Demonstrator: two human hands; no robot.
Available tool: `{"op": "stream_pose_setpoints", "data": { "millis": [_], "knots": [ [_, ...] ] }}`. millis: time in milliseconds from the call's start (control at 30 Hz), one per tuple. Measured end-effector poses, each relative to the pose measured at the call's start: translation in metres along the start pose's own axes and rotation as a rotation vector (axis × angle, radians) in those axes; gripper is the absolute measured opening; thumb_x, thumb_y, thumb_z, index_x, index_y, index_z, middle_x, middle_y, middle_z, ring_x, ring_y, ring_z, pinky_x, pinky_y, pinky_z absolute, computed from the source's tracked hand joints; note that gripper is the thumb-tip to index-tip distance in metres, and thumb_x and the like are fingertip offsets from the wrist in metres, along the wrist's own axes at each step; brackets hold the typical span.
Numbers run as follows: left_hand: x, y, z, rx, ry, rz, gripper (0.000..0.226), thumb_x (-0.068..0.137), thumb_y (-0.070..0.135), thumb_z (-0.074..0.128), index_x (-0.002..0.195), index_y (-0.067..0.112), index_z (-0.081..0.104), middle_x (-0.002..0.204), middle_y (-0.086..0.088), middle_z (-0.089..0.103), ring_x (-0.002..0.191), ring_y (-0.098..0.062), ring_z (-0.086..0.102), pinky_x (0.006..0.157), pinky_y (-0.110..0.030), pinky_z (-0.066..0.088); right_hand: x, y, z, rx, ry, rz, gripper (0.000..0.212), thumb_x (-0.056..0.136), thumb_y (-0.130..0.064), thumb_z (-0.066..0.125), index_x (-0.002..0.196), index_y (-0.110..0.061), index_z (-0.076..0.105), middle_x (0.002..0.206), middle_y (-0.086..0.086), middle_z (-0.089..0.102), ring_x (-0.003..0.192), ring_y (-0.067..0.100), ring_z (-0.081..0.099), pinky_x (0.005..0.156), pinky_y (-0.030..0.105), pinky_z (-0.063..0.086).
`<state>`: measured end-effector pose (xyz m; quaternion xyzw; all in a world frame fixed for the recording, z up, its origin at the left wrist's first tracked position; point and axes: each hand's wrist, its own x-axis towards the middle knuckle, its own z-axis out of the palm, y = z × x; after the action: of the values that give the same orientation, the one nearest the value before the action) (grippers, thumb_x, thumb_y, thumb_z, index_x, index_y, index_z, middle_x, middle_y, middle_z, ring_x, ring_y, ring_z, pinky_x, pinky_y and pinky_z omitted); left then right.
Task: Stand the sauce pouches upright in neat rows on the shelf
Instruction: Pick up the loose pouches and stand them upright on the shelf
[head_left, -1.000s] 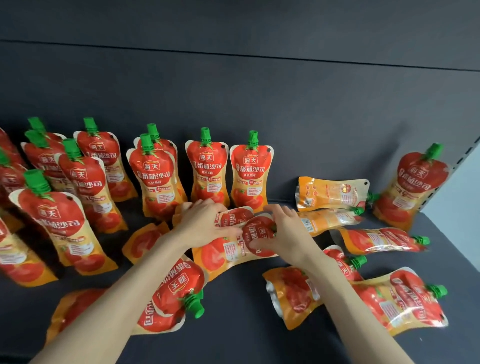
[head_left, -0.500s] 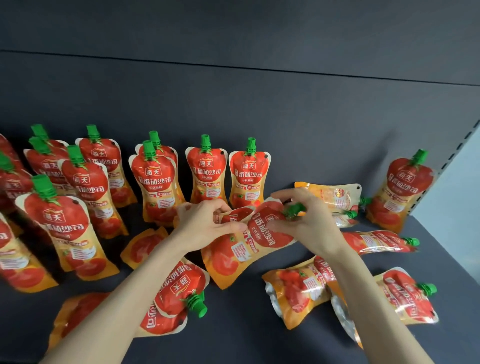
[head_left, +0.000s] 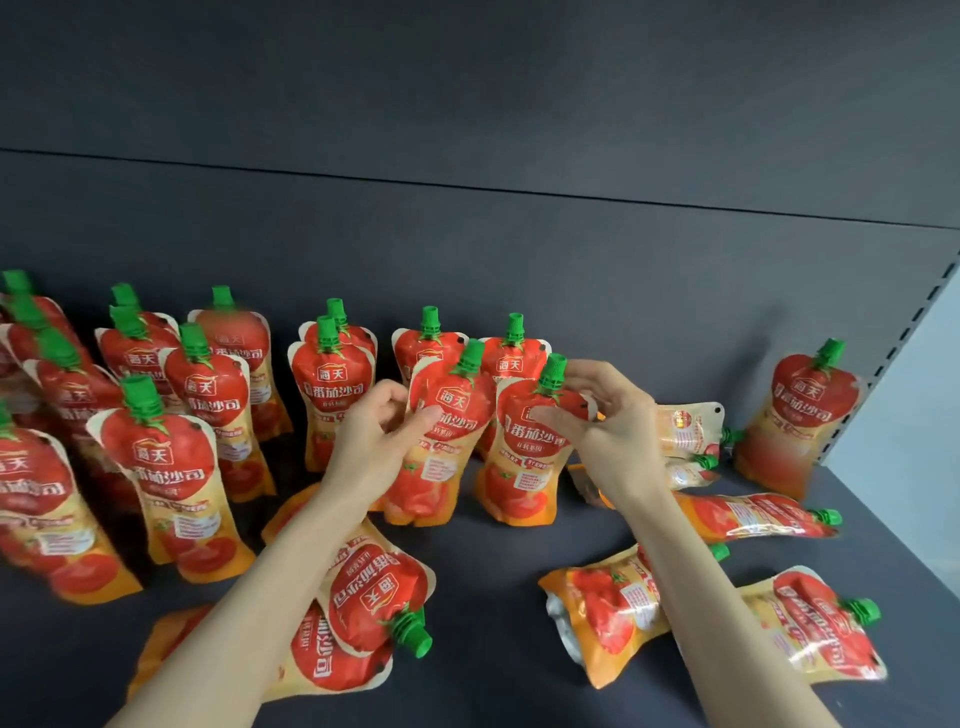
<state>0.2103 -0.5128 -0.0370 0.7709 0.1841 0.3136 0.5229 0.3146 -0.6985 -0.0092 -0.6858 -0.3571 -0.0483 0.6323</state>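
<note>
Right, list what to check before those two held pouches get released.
1. Left hand grips the left pouch: ok.
2. Right hand pinches the right pouch beside its cap: ok.
3. Both caps point up: ok, though the left pouch leans.
4. Both bases sit flat on the shelf: cannot tell, blurred.
5. Both stand in front of the back row: ok.
6. Every pouch is upright: not ok, lying pouches at the right and front.
</note>
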Motion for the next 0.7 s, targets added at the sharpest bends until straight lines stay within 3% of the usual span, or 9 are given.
{"op": "stream_pose_setpoints", "data": {
  "millis": [133,200,267,400,600,700],
  "knots": [
    [-0.002,-0.012,0.001,-0.101,-0.036,-0.023,0.024,0.085,0.021,0.065,0.097,0.004,0.053,0.095,-0.006,0.07,0.094,-0.016,0.066,0.081,-0.035,0.056,0.003,0.009,0.014,0.039,-0.012,0.018,0.034,0.075,-0.008,0.075,0.096,-0.031,0.062,0.096,-0.013,0.069,0.093,0.003,0.065,0.08,0.023,0.055],
    [-0.002,-0.016,-0.003,-0.185,-0.062,-0.065,0.02,0.084,0.017,0.067,0.1,0.014,0.056,0.101,0.001,0.069,0.098,-0.01,0.065,0.084,-0.03,0.054,0.003,0.017,0.019,0.052,-0.035,0.044,0.031,0.078,-0.01,0.073,0.101,-0.028,0.061,0.103,-0.005,0.069,0.099,0.011,0.065,0.085,0.033,0.055],
    [0.0,-0.021,-0.009,-0.212,-0.132,-0.096,0.033,0.079,0.012,0.071,0.104,0.028,0.056,0.106,0.007,0.067,0.099,-0.006,0.063,0.086,-0.028,0.051,-0.001,0.026,0.024,0.045,-0.086,0.079,0.035,0.078,-0.009,0.073,0.104,-0.027,0.058,0.105,0.0,0.069,0.099,0.014,0.066,0.085,0.037,0.056],
    [0.0,-0.03,-0.014,-0.012,-0.306,-0.081,0.034,0.075,0.01,0.074,0.097,0.032,0.06,0.099,0.012,0.067,0.097,-0.005,0.063,0.088,-0.028,0.049,-0.014,0.049,0.033,0.054,-0.151,0.181,0.049,0.072,-0.01,0.079,0.114,-0.02,0.055,0.106,-0.001,0.068,0.099,0.014,0.066,0.084,0.036,0.055],
    [0.01,-0.031,-0.017,0.022,-0.312,-0.027,0.031,0.077,0.007,0.071,0.095,0.03,0.06,0.094,0.017,0.065,0.086,0.006,0.063,0.072,-0.012,0.05,-0.018,0.06,0.031,-0.042,-0.135,0.192,0.036,0.076,-0.009,0.075,0.106,-0.022,0.058,0.101,-0.006,0.069,0.094,0.01,0.067,0.082,0.028,0.055],
    [0.016,-0.033,-0.017,0.038,-0.347,-0.036,0.032,0.079,0.007,0.071,0.101,0.026,0.059,0.1,0.012,0.065,0.091,0.001,0.062,0.077,-0.015,0.051,-0.015,0.061,0.03,-0.041,-0.139,0.205,0.034,0.078,-0.012,0.074,0.107,-0.022,0.058,0.102,-0.006,0.069,0.095,0.01,0.067,0.082,0.027,0.055]
  ]
}}
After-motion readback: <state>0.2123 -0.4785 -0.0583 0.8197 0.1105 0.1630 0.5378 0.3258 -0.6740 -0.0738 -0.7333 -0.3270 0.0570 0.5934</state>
